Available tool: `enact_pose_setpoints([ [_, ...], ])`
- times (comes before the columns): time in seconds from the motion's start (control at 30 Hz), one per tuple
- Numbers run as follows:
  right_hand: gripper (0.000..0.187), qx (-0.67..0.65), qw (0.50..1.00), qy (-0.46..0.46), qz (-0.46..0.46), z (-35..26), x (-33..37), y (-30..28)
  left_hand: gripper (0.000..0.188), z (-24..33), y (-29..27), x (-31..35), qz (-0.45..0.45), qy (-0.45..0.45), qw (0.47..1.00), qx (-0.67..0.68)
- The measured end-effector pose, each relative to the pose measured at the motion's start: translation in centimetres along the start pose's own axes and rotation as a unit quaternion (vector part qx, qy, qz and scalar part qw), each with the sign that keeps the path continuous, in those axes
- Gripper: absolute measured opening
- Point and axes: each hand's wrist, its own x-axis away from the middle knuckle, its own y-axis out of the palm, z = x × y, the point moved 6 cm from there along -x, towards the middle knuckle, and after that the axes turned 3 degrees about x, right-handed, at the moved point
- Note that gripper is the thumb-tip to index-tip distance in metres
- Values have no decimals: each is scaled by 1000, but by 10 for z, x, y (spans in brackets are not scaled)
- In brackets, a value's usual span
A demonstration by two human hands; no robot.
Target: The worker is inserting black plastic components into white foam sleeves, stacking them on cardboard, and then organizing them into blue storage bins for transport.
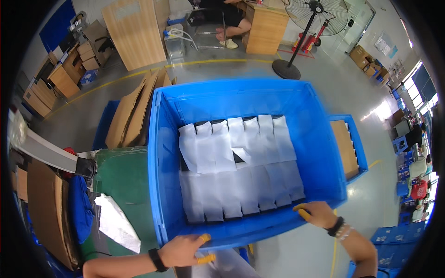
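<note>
Blue plastic forms the large crate (320, 148), which is placed directly in front of both hands. Inside it, beyond the hands, white sleeves (208, 194) are laid in two rows, with something dark shown at some ends. The near rim is grasped by the left hand (185, 250), one yellow-covered fingertip being above the rim and another lower, outside. The right hand (317, 214) is laid at the near right corner, its fingers bent inward; whether the rim is firmly clenched there cannot be told.

Since the support under the crate is mostly hidden, it could perhaps be tipped if its rim were pulled unevenly by the two hands. By such a tilt the sleeves could be slid over one another, especially around the raised flap (241, 155) between the rows.

Left of the left hand, a white sheet (116, 222) is spread beside the green surface (120, 171); it could be trapped if the crate were pushed that way. Farther beyond the left hand, cardboard sheets (134, 111) are stood upright.
</note>
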Motion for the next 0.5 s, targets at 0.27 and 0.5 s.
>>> enact_pose_setpoints([
  [0.27, 12, 21, 996, 5, 90, 9, -9, -1, 48, -2, -6, -2, 18, -78, 997, 18],
  [0.5, 14, 12, 999, 14, 48, 17, -9, 3, 49, 6, -8, -5, 22, -84, 996, -13],
])
